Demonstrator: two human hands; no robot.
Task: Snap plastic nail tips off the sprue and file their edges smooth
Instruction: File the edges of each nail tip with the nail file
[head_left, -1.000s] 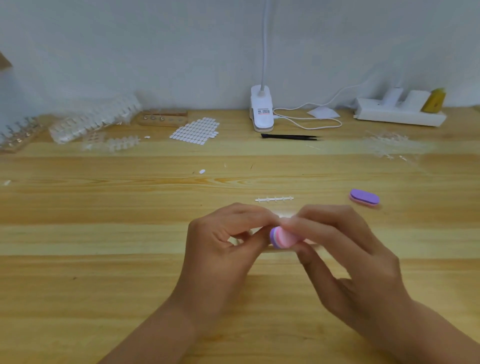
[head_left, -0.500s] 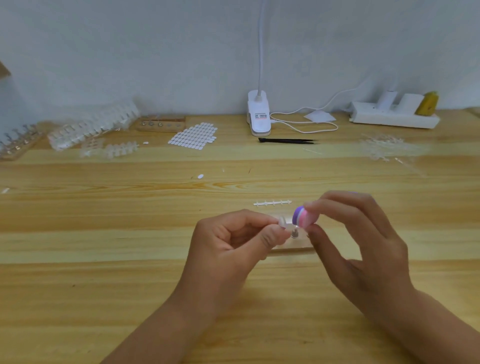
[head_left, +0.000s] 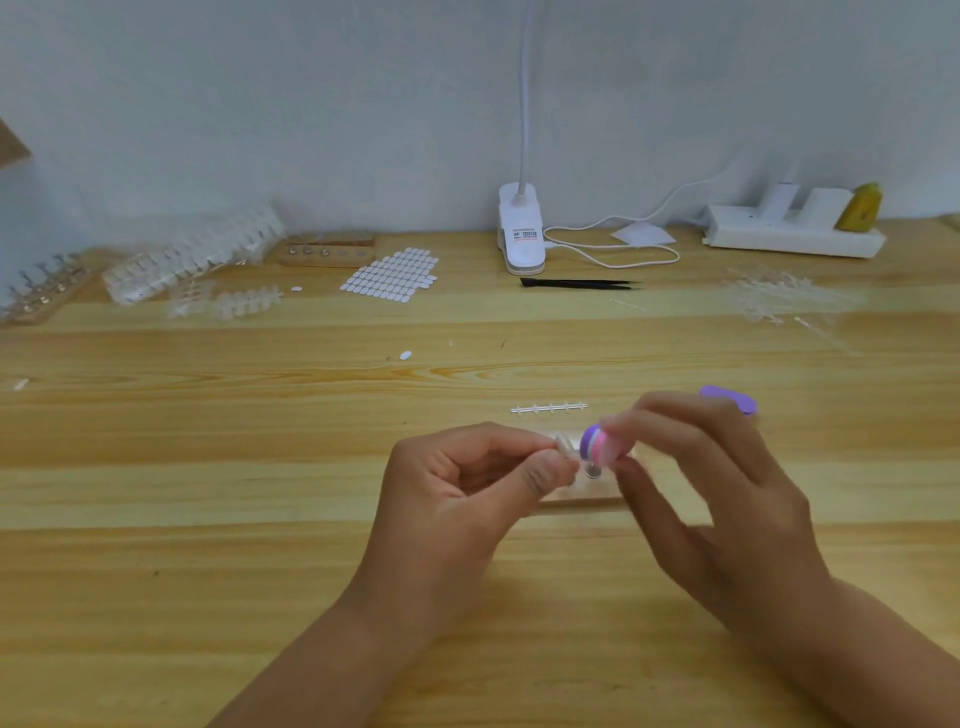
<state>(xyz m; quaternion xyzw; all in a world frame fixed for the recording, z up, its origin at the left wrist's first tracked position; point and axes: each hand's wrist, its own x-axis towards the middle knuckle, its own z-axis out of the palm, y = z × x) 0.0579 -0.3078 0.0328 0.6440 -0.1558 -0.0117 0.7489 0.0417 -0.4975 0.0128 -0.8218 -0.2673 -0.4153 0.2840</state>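
My left hand (head_left: 467, 488) pinches a small clear nail tip (head_left: 563, 446) between thumb and forefinger above the middle of the wooden table (head_left: 208, 571). My right hand (head_left: 711, 493) grips a pink and purple file block (head_left: 597, 441) and holds its end right beside the tip. A small wooden holder block (head_left: 582, 501) lies on the table under both hands, partly hidden. A bare white sprue strip (head_left: 549, 408) lies just behind the hands. Whether file and tip touch is blurred.
A second purple file block (head_left: 730, 399) lies behind my right hand. Far back: clip lamp (head_left: 521, 239), black tweezers (head_left: 576, 283), power strip (head_left: 795, 236), white sticker sheet (head_left: 392, 273), clear nail sprues at the left (head_left: 192, 260) and the right (head_left: 774, 296), wooden stands (head_left: 324, 251).
My right hand has lifted the file from in front of my left fingers up and to the right, then swung its end back by the tip. My left hand has barely moved.
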